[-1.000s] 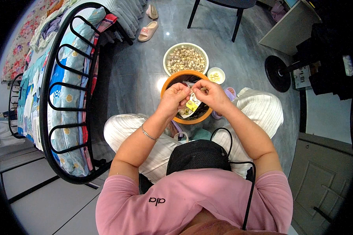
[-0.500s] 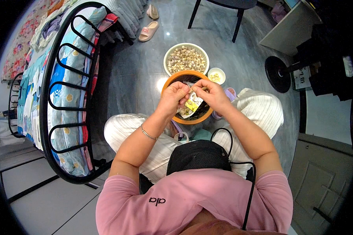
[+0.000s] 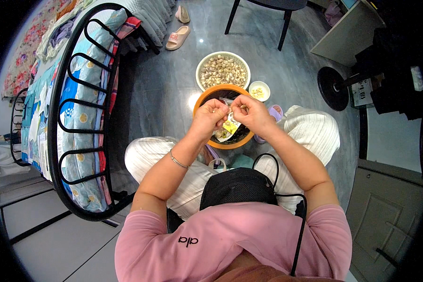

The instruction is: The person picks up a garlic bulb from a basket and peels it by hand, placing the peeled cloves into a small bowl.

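Note:
Over an orange-rimmed bin [image 3: 201,100] with a dark liner, my two hands work close together, fingertips almost meeting. My left hand [image 3: 212,114] is closed in a pinch, thumb against the fingers, on what looks like a garlic clove, mostly hidden. Thumb and forefinger of my right hand [image 3: 250,112] pinch at the same small piece. Beneath them in the bin lies a yellow-and-white wrapper [image 3: 231,125] among scraps. Beyond the bin stands a white basin [image 3: 199,68] full of unpeeled garlic cloves [image 3: 223,71]. To its right, a small white bowl [image 3: 266,91] holds several pale peeled cloves [image 3: 257,92].
A black metal bed frame [image 3: 56,136] with bedding runs along the left. Pale slippers [image 3: 177,37] lie on the grey floor, far left of the basin. A dark chair [image 3: 282,4] stands at the far side, a round black stand base [image 3: 332,89] at right. A black cable [image 3: 301,225] crosses my shirt.
My right hand's fingers have curled in more and shifted slightly at the fingertips. My left hand stays nearly in place; basin, bowl and bin look unchanged.

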Demonstrator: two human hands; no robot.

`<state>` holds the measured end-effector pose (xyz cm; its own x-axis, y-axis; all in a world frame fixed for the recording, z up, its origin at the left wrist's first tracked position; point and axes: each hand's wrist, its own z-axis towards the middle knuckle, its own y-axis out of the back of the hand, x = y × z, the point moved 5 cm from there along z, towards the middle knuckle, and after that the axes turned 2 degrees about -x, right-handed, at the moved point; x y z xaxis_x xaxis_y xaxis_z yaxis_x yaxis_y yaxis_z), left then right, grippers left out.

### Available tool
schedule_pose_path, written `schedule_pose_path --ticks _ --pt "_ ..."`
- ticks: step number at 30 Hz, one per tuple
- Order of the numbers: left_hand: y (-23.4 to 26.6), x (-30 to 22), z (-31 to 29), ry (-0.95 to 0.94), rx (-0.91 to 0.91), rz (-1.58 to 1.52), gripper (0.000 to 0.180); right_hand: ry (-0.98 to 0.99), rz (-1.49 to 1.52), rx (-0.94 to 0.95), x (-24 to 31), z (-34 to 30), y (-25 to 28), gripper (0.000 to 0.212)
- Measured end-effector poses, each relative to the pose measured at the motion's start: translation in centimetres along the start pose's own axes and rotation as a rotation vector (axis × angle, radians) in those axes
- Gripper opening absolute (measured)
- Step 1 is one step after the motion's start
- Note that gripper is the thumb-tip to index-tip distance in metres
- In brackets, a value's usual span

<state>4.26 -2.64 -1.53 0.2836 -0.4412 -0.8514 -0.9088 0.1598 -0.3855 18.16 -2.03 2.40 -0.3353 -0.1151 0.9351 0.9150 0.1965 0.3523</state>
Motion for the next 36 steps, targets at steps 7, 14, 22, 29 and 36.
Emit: schedule_pose_path --ticks 7,14,22,29,36 --pt "0.0 0.2 0.2 -0.008 0.017 -0.012 0.012 -0.063 0.129 -0.013 -1.6 0.1 -0.4 0.01" --pt "-0.3 0.2 0.2 0.058 0.118 -0.196 0.016 -0.125 0.192 -0.005 -0.7 0.1 -0.1 0.013" --pt "-0.3 0.5 0.5 0.105 0.209 -0.282 0.017 -0.1 0.202 0.047 -0.5 0.2 -0.1 0.013" --pt "-0.4 0.1 0.1 0.126 0.181 -0.19 0.023 0.04 -0.096 0.03 0.9 0.0 0.6 0.011" --pt "0.2 0.3 0.4 0.111 0.171 -0.129 0.023 0.117 -0.109 0.002 1.9 -0.1 0.6 0.009"
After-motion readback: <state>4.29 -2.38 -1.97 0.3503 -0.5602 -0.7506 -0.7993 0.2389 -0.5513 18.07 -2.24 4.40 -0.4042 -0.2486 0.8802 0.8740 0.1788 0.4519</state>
